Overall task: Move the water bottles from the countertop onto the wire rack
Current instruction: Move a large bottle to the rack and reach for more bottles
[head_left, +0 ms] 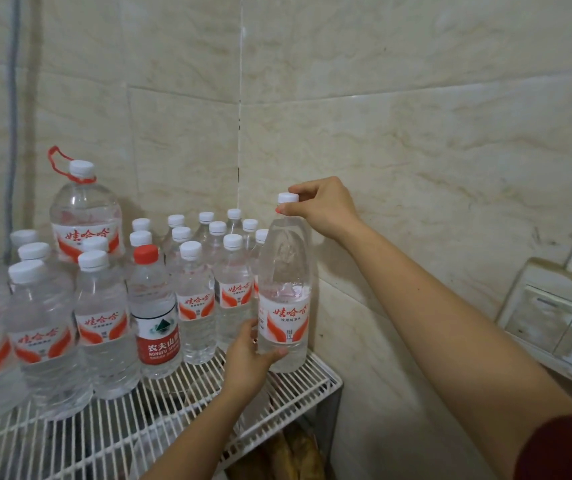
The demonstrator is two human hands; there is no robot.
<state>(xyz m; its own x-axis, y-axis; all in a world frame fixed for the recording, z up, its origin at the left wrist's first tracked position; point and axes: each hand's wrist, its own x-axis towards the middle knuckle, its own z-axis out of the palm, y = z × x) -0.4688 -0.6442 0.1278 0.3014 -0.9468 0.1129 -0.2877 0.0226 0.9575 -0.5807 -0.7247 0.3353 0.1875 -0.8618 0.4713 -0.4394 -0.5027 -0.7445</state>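
Note:
A tall clear water bottle (285,289) with a white cap and a red-and-white label stands upright at the right end of the white wire rack (326,379). My right hand (322,207) pinches its cap from above. My left hand (248,358) wraps the lower part of that same bottle from the left. Behind and to the left stand several smaller white-capped bottles (196,303), one red-capped bottle (154,313) and a large jug (85,216) with a red handle.
Tiled walls meet in a corner just behind the rack. A wall switch panel (554,323) sits low on the right wall. Under the rack's top shelf lie brownish items (291,452). The rack's front left wires (69,441) carry nothing.

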